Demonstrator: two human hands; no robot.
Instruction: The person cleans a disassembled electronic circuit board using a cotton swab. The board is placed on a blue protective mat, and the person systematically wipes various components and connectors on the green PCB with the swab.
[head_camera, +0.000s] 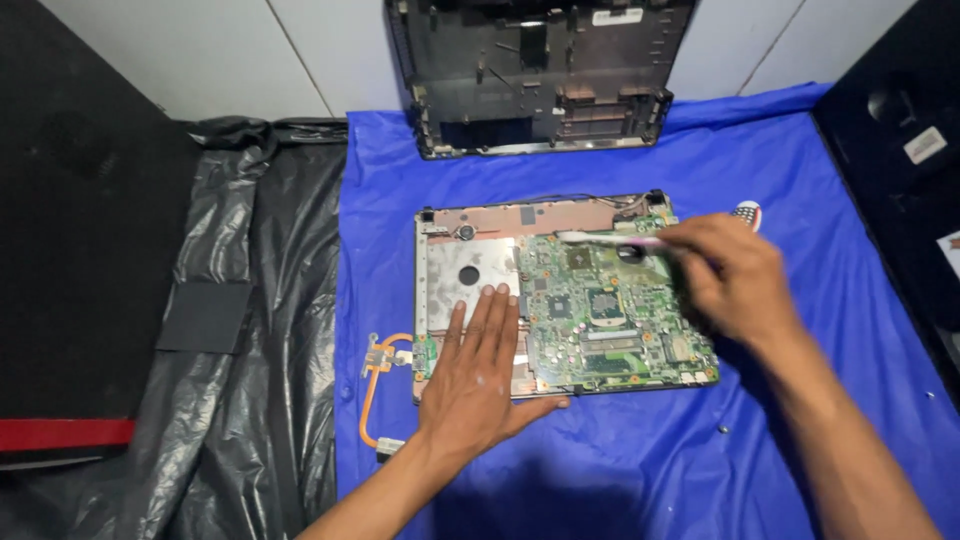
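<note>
An opened laptop base (470, 225) lies on a blue sheet, its green motherboard (610, 320) exposed on the right half and a bare metal plate on the left. My left hand (478, 375) rests flat, fingers spread, on the metal plate and the board's near left edge. My right hand (730, 275) holds a pale toothbrush (600, 238) over the far part of the board, its bristle end pointing left. An orange flat cable (375, 385) with small connectors trails off the base's left side.
A black laptop bottom cover (540, 75) leans against the white wall at the back. Black plastic sheeting (250, 330) covers the surface to the left. Dark cases stand at the far left (70, 250) and right (900, 150). A small screw (722, 429) lies on the blue sheet (650, 460).
</note>
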